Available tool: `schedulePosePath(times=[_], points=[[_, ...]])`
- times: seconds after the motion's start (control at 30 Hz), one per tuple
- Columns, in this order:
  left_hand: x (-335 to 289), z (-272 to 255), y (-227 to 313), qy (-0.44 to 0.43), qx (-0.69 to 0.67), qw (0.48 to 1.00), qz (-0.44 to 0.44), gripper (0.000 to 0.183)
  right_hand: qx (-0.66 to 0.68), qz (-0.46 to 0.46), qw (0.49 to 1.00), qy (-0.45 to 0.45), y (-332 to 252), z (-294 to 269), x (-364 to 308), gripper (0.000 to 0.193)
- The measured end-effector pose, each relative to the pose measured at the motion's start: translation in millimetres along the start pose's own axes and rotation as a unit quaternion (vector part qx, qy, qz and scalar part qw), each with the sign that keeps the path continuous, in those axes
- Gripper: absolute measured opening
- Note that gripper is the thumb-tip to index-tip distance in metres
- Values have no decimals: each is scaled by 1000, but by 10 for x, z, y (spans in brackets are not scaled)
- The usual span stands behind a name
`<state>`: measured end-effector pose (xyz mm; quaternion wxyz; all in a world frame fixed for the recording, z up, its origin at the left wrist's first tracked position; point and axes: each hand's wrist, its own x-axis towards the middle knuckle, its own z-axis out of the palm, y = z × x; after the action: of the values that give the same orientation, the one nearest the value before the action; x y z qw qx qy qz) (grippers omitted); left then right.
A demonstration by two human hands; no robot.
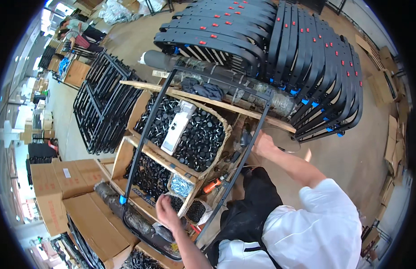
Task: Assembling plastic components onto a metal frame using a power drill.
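Observation:
A black metal frame [145,130] with a rounded end lies across wooden bins of parts. My right hand [263,143] is closed around its right-hand tube, beside a dark grey object [246,135] whose kind I cannot make out. My left hand [166,212] is over the near bins, its fingers drawn together; whatever they hold is hidden. Close to it are a compartment of silver-blue screws [181,185], a bag of small black screws [196,210] and a bin of black plastic parts [150,175]. A larger bin holds black round-headed bolts [201,134], with a white box [177,127] on top.
An orange bottle [212,185] lies inside the frame. Curved black panels with red pieces [217,24] stand stacked behind. Black metal frames [105,103] are piled left, cardboard boxes [98,219] near left. A wooden slat [208,104] crosses under the frame. People [80,36] are far left.

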<state>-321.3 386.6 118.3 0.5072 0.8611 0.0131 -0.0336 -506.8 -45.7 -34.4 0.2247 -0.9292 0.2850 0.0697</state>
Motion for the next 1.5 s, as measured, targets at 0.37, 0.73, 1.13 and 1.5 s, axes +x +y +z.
schedulePosePath(times=[0.37,0.73,1.13,1.5], points=[[-341,3500,2550,-559,-266,767,166,37,171,112,978,-50,82,-3128,-1105,35],[-605,4136,3047,-649,-335,682,29,35,51,91,995,-10,143,-3444,-278,42],[-623,4171,3045,-628,-376,682,13,22,39,100,992,-66,176,-3510,-167,46],[-577,4179,2864,-657,-361,662,0,23,48,158,984,-66,-14,-3405,-214,49]])
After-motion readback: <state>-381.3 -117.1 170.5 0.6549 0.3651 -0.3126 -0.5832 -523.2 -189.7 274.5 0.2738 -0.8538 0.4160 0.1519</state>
